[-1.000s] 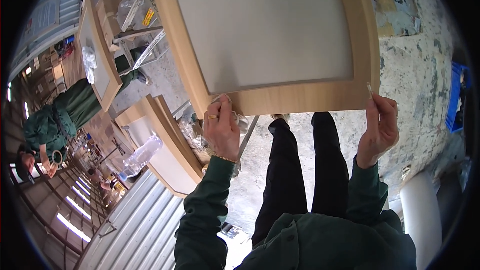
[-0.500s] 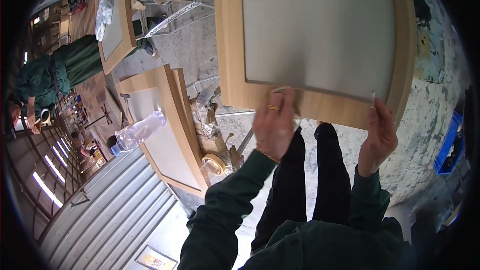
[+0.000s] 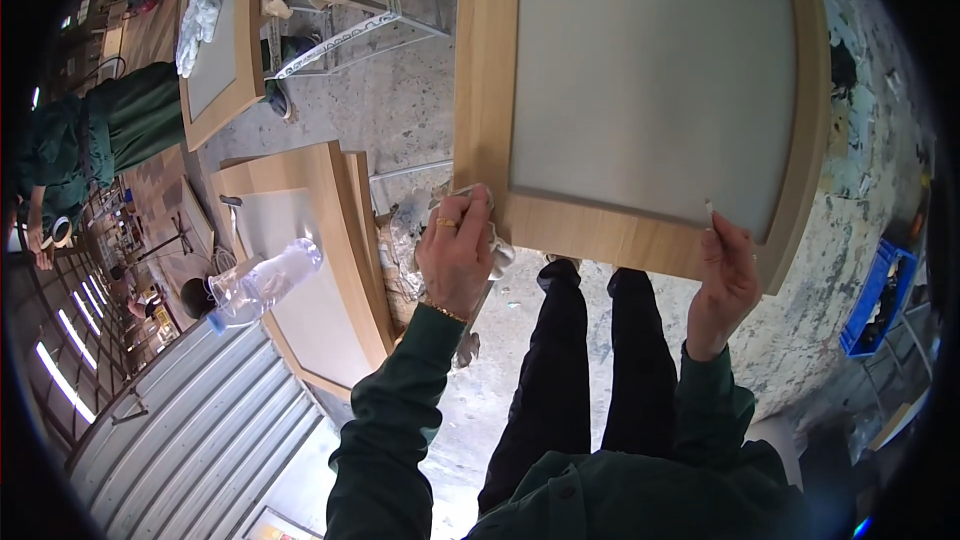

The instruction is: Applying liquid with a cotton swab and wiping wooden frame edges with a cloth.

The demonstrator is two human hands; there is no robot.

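In front of me lies a framed panel (image 3: 610, 229), light wood around a grey inset, with its near edge toward my legs. At its near left corner, my left hand (image 3: 455, 260) presses on the wooden frame. The fingers are closed on a crumpled whitish cloth (image 3: 502, 253), part of which hangs out beside them. My right hand (image 3: 725, 285) is over the near right part of the frame. Its thumb and fingers pinch a short, thin white stick (image 3: 710, 210) that points up over the grey inset.
At left, similar panels (image 3: 335, 200) lean in a stack beside a clear plastic bottle (image 3: 268, 285). White gloves (image 3: 198, 30) lie on another panel near a metal stand (image 3: 340, 43). A person in green (image 3: 80, 145) works at far left. A blue crate (image 3: 878, 295) stands at right.
My left hand has slid left along the near frame edge to the corner with the cloth. My right hand has shifted slightly left and nearer, still pinching the stick. The view has shifted too.
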